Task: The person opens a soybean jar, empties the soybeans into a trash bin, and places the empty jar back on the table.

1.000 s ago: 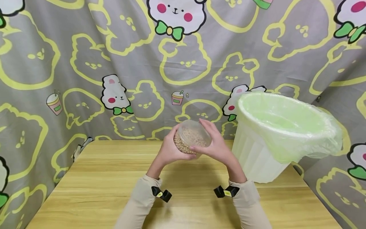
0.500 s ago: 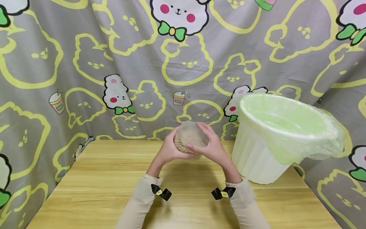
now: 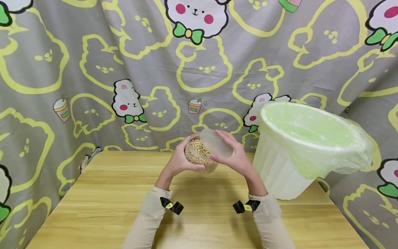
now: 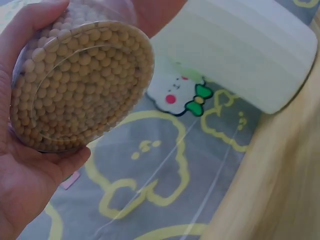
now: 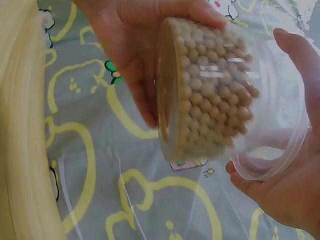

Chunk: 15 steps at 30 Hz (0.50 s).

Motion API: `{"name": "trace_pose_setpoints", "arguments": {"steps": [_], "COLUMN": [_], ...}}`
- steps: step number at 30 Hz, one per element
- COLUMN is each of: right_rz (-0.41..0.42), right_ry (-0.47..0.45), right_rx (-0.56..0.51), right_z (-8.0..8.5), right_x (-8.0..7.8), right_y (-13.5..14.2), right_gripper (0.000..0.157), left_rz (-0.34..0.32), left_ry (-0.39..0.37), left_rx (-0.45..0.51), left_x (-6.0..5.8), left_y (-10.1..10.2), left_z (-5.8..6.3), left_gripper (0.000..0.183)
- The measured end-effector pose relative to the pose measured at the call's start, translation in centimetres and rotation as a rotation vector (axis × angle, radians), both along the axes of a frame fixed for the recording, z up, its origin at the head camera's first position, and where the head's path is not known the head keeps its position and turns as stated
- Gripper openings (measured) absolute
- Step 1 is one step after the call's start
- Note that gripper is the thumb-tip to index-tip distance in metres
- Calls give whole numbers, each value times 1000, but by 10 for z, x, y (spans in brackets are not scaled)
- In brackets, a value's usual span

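Note:
My left hand (image 3: 179, 160) grips a clear plastic jar (image 3: 196, 159) of small round beige beans, which look like soybeans, above the table. My right hand (image 3: 237, 158) holds a translucent round lid (image 3: 220, 145), tilted at the right side of the jar's mouth, so the beans show past the lid's left edge. In the left wrist view the jar's base (image 4: 85, 90) faces the camera, with the fingers curled round its side. The right wrist view shows the jar (image 5: 210, 95) side-on, and the lid's rim (image 5: 272, 172) between the right thumb and fingers.
A white ribbed bin (image 3: 280, 166) lined with a pale green plastic bag (image 3: 311, 155) stands on the right of the wooden table (image 3: 102, 200). A grey cartoon-print curtain (image 3: 149, 72) hangs right behind the table's far edge.
The lid, which covered the jar's mouth, has come off to the right in my right hand, baring the beans. My left hand has shifted slightly left with the jar.

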State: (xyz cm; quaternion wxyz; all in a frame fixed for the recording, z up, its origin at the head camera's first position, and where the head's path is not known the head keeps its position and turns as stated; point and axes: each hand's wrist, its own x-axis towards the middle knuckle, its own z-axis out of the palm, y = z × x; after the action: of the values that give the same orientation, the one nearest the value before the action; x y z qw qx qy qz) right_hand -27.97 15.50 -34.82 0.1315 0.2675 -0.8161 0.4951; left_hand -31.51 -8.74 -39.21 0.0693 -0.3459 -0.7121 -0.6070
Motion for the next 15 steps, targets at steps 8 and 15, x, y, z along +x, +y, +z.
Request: {"name": "trace_pose_setpoints", "arguments": {"steps": [8,15], "right_rz": [-86,-146], "right_ry": [-76,-134], "right_rx": [43,181], "right_z": [-6,-30], "right_x": [-4,-8], "right_y": [19,36], "right_gripper": [82,88], "left_rz": [104,107], "left_ry": [-42,-55], "left_rx": [108,200], "left_x": [0,0], "left_y": [-31,-47], "left_z": [12,16], "left_gripper": [103,103]}}
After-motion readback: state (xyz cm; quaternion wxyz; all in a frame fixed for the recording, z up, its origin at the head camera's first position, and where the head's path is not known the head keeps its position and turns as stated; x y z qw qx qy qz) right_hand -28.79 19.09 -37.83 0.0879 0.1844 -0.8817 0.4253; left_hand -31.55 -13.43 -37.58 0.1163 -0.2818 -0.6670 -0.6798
